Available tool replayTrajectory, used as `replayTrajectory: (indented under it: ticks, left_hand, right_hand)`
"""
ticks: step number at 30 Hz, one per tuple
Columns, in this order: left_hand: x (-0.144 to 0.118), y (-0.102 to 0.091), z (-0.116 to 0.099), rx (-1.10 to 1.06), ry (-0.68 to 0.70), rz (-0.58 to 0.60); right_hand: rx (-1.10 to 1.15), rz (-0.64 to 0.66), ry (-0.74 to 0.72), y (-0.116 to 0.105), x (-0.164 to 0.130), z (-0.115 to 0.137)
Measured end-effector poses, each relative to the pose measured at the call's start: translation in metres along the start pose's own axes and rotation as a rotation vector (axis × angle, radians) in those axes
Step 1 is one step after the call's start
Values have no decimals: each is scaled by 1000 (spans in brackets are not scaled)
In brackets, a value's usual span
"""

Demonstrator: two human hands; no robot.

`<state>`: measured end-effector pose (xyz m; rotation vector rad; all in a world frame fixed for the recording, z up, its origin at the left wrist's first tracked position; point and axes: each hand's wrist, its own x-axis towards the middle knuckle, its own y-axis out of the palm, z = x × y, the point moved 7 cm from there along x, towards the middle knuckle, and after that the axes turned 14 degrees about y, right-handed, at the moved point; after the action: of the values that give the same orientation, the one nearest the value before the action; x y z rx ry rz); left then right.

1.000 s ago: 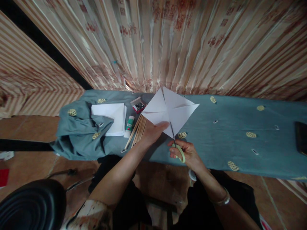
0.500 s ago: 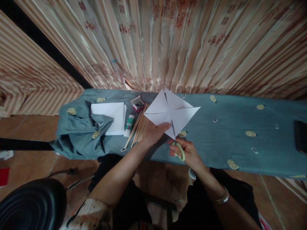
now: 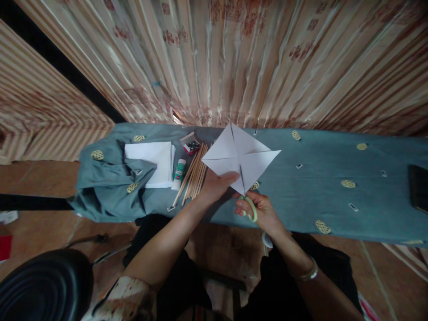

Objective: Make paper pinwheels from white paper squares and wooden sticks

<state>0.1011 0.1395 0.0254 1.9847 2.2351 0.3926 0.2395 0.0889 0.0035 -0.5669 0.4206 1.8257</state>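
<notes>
A square sheet of white paper (image 3: pixel 254 165), turned like a diamond, has slits running from its corners toward the middle. My left hand (image 3: pixel 219 183) grips its lower left edge, thumb on top and the other fingers hidden underneath. In my right hand (image 3: pixel 259 208) are scissors with light green handles (image 3: pixel 250 209), my fingers through the loops. Their blades lie at the paper's bottom corner, along the slit there, and are partly hidden by the sheet. Just left of the paper lie several thin wooden sticks (image 3: pixel 192 178).
A green and white glue stick (image 3: pixel 179 174) and a small open box of dark pins (image 3: pixel 191 147) lie left of the sticks. Further left is a stack of white paper (image 3: pixel 162 167). A dark object (image 3: pixel 417 187) rests at the right end of the cloth-covered table (image 3: pixel 310 191). Behind hangs a curtain (image 3: pixel 230 67).
The paper's bottom slit looks narrower, and the scissor handles sit slightly closer together. Both hands stay in nearly the same place. The whole view has shifted slightly.
</notes>
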Motion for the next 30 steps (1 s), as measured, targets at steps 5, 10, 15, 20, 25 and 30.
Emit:
replayTrajectory:
  ticks: [5,10,15,20,25,30]
  left_hand:
    - [0,3,-2,-6,9,18]
    - [-2,7,1,-34,1,58]
    - [-3,4,1,-38,2,29]
    - [-3,3,2,-11,-15,37]
    - [-3,5,3,-40,-21,43]
    - [-3,5,5,-58,-41,40]
  right_hand:
    - [-10,-7,-27,-1,1,0]
    - [11,-5,-51,-2,0,4]
    - [20,-6,-51,-2,1,5]
    - [51,-29,-9,-3,3,-1]
    - [79,-59,12,-3,3,0]
    - [73,-47,15,-2,2,2]
